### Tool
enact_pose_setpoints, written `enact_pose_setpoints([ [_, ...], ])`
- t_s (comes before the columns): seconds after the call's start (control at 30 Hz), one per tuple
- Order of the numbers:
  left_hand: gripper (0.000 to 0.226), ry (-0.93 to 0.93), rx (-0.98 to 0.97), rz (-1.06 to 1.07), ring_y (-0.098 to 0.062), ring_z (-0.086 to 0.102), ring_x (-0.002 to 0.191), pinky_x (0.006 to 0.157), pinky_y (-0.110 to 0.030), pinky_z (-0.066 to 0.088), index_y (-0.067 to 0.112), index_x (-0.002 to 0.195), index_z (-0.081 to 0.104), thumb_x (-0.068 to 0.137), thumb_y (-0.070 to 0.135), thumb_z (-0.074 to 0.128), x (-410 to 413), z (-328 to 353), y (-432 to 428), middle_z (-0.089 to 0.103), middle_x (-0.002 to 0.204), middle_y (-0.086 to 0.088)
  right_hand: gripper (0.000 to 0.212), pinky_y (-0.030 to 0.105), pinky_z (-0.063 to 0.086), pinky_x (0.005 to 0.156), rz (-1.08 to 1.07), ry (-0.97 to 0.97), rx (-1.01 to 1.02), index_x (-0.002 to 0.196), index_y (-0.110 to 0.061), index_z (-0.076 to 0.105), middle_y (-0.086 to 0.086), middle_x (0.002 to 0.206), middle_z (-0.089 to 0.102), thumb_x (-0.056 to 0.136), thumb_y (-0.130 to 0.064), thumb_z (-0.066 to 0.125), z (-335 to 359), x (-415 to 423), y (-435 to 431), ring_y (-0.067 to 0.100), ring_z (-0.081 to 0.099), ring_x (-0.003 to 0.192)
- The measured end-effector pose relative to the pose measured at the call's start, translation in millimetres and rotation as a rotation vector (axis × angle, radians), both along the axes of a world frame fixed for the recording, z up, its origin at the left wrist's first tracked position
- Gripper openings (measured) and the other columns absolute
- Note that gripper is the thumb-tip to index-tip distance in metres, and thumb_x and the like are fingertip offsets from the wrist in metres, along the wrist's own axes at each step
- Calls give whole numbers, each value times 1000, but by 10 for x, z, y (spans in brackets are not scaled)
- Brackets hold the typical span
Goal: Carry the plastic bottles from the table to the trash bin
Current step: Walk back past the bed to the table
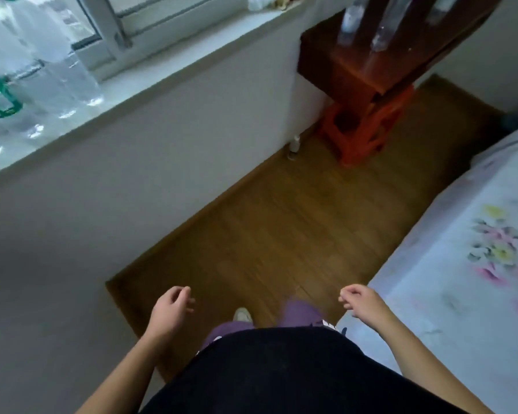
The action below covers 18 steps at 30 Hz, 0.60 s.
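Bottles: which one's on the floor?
The small white bottle at the wall's foot, left of the red stool; the rest stand on the wooden table or windowsill.

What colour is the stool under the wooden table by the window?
Red-orange. The stool shows in the head view, below the dark wooden table.

place: home bedroom | 3 o'clock: bed (449,294) with floral bedding | 11 o'clock: window (111,28) above sill (192,55) | centre: wood-plank floor (266,234) | 1 o'clock: dark wooden table (356,64) over red plastic stool (362,130)
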<state>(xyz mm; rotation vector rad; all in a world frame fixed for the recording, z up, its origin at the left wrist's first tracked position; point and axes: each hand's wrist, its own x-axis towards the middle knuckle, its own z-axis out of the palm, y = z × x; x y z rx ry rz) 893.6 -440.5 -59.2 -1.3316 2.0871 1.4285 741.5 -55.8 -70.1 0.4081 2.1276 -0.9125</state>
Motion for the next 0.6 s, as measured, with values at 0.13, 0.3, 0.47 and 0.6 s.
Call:
enact_pose_setpoints([
  [0.13, 25, -27, 3, -257, -21, 71, 88, 74, -37, 57, 17, 111, 64, 102, 36, 49, -1024, -17, -106, 72, 98, -4, 15, 35, 51, 74, -276, -30, 10, 84, -17, 67, 14, 97, 72, 92, -19, 55, -22, 8, 313, 28, 67, 90],
  [0.3, 32, -70, -5, -452, -20, 71, 85, 61, -28, 51, 15, 117, 64, 101, 38, 50, -2103, -148, 0, 74, 98, -4, 16, 38, 54, 83, -550, -72, 26, 104, -13, 64, 9, 101, 69, 95, -23, 56, -208, -49, 658, 25, 66, 95],
  [0.47, 25, -93, -28, -494, -22, 68, 74, 57, -31, 50, 16, 99, 67, 101, 34, 51, -2936, -55, 177, 74, 91, -8, 15, 38, 51, 74, -615, -112, -17, 93, -5, 65, 12, 95, 68, 94, -15, 53, -262, -623, 758, 29, 65, 86],
  [0.6, 30, -82, -35, -478, -24, 64, 64, 56, -31, 47, 9, 87, 68, 101, 29, 51, -3546, -10, 275, 74, 84, -16, 15, 32, 52, 74, -553, -73, -80, 96, -9, 67, 11, 95, 69, 95, -17, 54, -187, -1451, 691, 25, 66, 88],
])
